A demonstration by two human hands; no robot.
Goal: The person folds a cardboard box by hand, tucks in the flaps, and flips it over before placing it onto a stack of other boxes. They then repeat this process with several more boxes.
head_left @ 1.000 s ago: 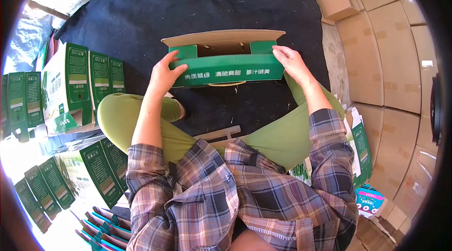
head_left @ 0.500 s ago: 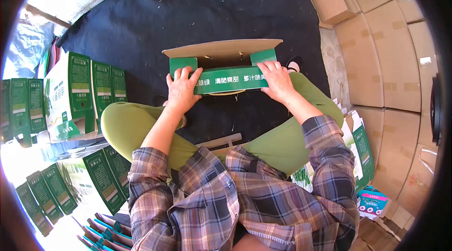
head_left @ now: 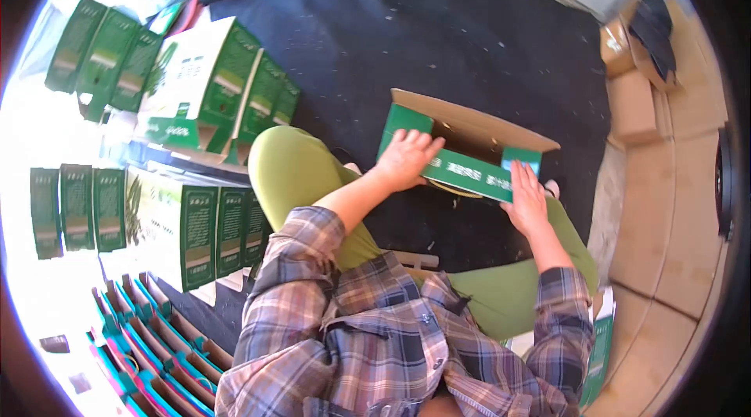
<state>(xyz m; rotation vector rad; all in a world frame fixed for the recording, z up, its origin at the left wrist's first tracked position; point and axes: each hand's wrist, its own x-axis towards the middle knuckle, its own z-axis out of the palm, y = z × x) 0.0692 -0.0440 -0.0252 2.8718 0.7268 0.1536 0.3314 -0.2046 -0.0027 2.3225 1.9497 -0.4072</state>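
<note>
A green carton (head_left: 467,173) with white lettering on its near flap stands open between my knees, its brown inner flap raised at the far side. My left hand (head_left: 408,157) rests on the carton's left corner, fingers spread over the green edge. At the right corner my right hand (head_left: 526,196) lies with its fingers stretched over the flap's end. Below the near flap a bit of yellow cord (head_left: 456,190) shows. The thumb of my right hand is partly hidden.
Green and white cartons (head_left: 195,77) stand in rows at the left, with more cartons (head_left: 199,229) below them. Teal-edged folded cartons (head_left: 152,339) lie at the lower left. Brown boxes (head_left: 657,213) line the right side. Black sheeting (head_left: 438,41) covers the floor.
The view has turned left, so the carton appears farther right and tilted. Both hands remain at its corners; the right hand's fingers now lie straighter over the flap.
</note>
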